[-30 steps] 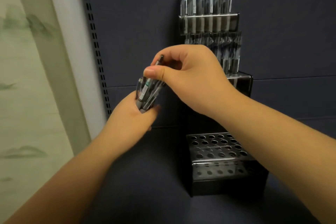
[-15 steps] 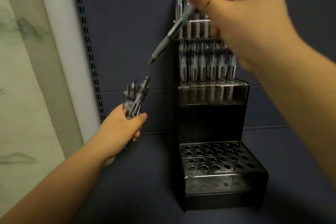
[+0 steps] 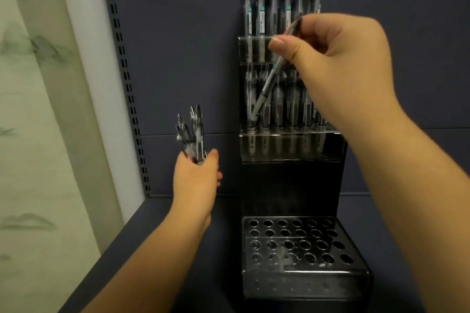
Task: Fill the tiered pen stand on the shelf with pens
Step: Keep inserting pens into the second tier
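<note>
A black tiered pen stand point(image 3: 292, 180) stands on the dark shelf against the back panel. Its top and middle tiers hold rows of upright pens; the bottom tier point(image 3: 292, 244) shows several open holes with nothing in them. My right hand point(image 3: 338, 58) pinches a single pen point(image 3: 269, 81), tilted with its tip down at the left end of the middle tier. My left hand point(image 3: 197, 180), to the left of the stand, grips a bundle of pens point(image 3: 190, 134) that points upward.
A slotted metal upright point(image 3: 127, 79) runs down the shelf's left side, beside a white wall strip and a pale green painted panel point(image 3: 30, 134). The dark shelf floor point(image 3: 162, 249) extends left of the stand.
My right hand has brought the single pen down from high above the stand to the middle tier's left end. My left hand has stayed low with the bundle.
</note>
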`<state>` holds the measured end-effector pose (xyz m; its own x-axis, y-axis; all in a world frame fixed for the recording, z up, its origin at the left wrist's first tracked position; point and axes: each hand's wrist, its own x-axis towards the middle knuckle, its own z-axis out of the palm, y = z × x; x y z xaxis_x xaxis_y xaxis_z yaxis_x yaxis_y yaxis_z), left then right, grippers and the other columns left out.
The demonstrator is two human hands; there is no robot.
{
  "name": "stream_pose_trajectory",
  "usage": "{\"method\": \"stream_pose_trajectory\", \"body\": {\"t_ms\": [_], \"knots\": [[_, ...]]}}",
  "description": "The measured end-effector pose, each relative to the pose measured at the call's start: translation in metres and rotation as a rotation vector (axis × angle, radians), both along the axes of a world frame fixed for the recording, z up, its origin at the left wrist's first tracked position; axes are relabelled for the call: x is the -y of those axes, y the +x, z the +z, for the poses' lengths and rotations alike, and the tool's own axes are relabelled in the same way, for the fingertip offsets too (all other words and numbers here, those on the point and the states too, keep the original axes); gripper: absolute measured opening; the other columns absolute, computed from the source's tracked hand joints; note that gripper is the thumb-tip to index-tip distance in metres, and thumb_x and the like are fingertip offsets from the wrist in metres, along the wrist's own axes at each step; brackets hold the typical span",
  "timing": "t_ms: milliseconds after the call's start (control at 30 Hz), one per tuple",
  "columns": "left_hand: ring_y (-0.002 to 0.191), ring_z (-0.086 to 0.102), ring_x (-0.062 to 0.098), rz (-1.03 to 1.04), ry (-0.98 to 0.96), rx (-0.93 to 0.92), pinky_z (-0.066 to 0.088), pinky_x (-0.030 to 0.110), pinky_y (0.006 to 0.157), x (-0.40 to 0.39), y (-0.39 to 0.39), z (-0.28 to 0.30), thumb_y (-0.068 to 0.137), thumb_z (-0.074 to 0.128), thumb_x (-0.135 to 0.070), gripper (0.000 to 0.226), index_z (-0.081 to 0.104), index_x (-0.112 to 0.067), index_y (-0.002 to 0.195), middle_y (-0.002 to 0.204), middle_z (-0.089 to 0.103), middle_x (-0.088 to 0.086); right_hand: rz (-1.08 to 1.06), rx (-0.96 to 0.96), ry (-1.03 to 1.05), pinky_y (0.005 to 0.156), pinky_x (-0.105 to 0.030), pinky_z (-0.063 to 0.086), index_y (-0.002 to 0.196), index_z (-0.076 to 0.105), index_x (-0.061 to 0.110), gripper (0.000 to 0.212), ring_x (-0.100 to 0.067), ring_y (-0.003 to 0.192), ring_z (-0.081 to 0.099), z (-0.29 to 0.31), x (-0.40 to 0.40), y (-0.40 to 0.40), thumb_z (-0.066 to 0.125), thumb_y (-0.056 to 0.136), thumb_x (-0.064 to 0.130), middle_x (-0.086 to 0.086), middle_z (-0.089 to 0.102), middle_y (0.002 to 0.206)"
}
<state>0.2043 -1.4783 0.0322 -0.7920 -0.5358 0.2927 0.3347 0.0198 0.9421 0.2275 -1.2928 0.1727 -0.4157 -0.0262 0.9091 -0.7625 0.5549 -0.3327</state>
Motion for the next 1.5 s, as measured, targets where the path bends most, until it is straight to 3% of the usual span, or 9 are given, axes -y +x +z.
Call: {"method": "stream_pose_trajectory", "body": {"t_ms": [267, 467, 600, 700, 800, 867, 933, 1067, 1500], "knots": [[0.060, 0.057, 0.012, 0.013, -0.067, 0.060, 0.048, 0.029, 0.058, 0.008, 0.002, -0.017, 0.097, 0.062, -0.024, 0.010, 0.053, -0.020, 0.098, 0.078, 0.059, 0.007, 0.036, -0.024, -0.003, 0.062, -0.038, 0.048, 0.093, 0.071, 0.000, 0.050, -0.031, 0.068, 0.052, 0.001, -0.001, -0.004, 0.064, 0.095, 0.049, -0.022, 0.062, 0.077], [0.057, 0.056, 0.009, 0.006, -0.084, 0.051, 0.048, 0.026, 0.056, 0.012, 0.004, -0.021, 0.098, 0.062, -0.024, 0.009, 0.054, -0.020, 0.097, 0.078, 0.058, 0.006, 0.013, -0.036, 0.026, 0.065, -0.038, 0.050, 0.095, 0.072, 0.001, 0.049, -0.027, 0.067, 0.053, 0.004, 0.005, -0.004, 0.062, 0.096, 0.049, -0.019, 0.064, 0.077], [0.055, 0.055, 0.009, -0.005, -0.079, 0.053, 0.047, 0.025, 0.055, 0.013, 0.003, -0.023, 0.098, 0.062, -0.022, 0.009, 0.054, -0.019, 0.097, 0.077, 0.058, 0.006, -0.027, -0.006, 0.077, 0.055, -0.024, 0.041, 0.087, 0.068, 0.002, 0.049, -0.011, 0.056, 0.041, 0.008, 0.004, -0.004, 0.060, 0.098, 0.050, -0.015, 0.057, 0.070], [0.055, 0.055, 0.009, -0.017, -0.083, 0.062, 0.047, 0.026, 0.055, 0.013, 0.001, -0.025, 0.097, 0.062, -0.023, 0.009, 0.054, -0.019, 0.098, 0.077, 0.058, 0.006, -0.038, 0.062, 0.153, 0.047, -0.014, 0.031, 0.082, 0.065, 0.001, 0.053, -0.009, 0.048, 0.035, 0.013, 0.008, -0.004, 0.061, 0.097, 0.051, -0.008, 0.045, 0.059], [0.053, 0.055, 0.006, -0.024, -0.082, 0.063, 0.047, 0.022, 0.052, 0.012, 0.002, -0.026, 0.097, 0.062, -0.023, 0.009, 0.053, -0.020, 0.097, 0.075, 0.058, 0.005, -0.053, 0.098, 0.212, 0.053, -0.021, 0.042, 0.086, 0.070, 0.002, 0.055, -0.015, 0.051, 0.045, 0.019, 0.018, -0.007, 0.063, 0.093, 0.055, -0.014, 0.054, 0.064], [0.052, 0.055, 0.005, -0.026, -0.083, 0.062, 0.046, 0.020, 0.050, 0.012, 0.002, -0.026, 0.097, 0.062, -0.023, 0.009, 0.053, -0.020, 0.097, 0.075, 0.057, 0.005, -0.080, 0.133, 0.282, 0.065, -0.029, 0.054, 0.093, 0.075, 0.004, 0.056, -0.026, 0.066, 0.064, 0.025, 0.024, -0.008, 0.065, 0.090, 0.059, -0.018, 0.069, 0.080], [0.051, 0.054, 0.004, -0.031, -0.078, 0.058, 0.046, 0.018, 0.049, 0.012, 0.002, -0.026, 0.097, 0.062, -0.022, 0.009, 0.053, -0.020, 0.097, 0.075, 0.057, 0.005, -0.122, 0.192, 0.373, 0.076, -0.035, 0.058, 0.098, 0.077, 0.006, 0.056, -0.029, 0.079, 0.070, 0.027, 0.029, -0.007, 0.065, 0.089, 0.060, -0.018, 0.074, 0.090], [0.051, 0.054, 0.004, -0.039, -0.068, 0.057, 0.046, 0.020, 0.051, 0.013, 0.003, -0.025, 0.097, 0.063, -0.023, 0.009, 0.054, -0.020, 0.097, 0.076, 0.057, 0.005, -0.183, 0.179, 0.409, 0.080, -0.043, 0.059, 0.101, 0.076, 0.006, 0.058, -0.031, 0.082, 0.072, 0.026, 0.029, 0.000, 0.067, 0.086, 0.061, -0.017, 0.075, 0.091], [0.052, 0.054, 0.005, -0.043, -0.050, 0.031, 0.046, 0.021, 0.051, 0.011, 0.006, -0.021, 0.097, 0.063, -0.021, 0.010, 0.053, -0.021, 0.094, 0.073, 0.058, 0.002, -0.148, 0.233, 0.276, 0.084, -0.039, 0.057, 0.106, 0.068, 0.024, 0.041, -0.011, 0.082, 0.064, -0.001, 0.029, 0.006, 0.073, 0.084, 0.058, 0.012, 0.063, 0.080]]}}
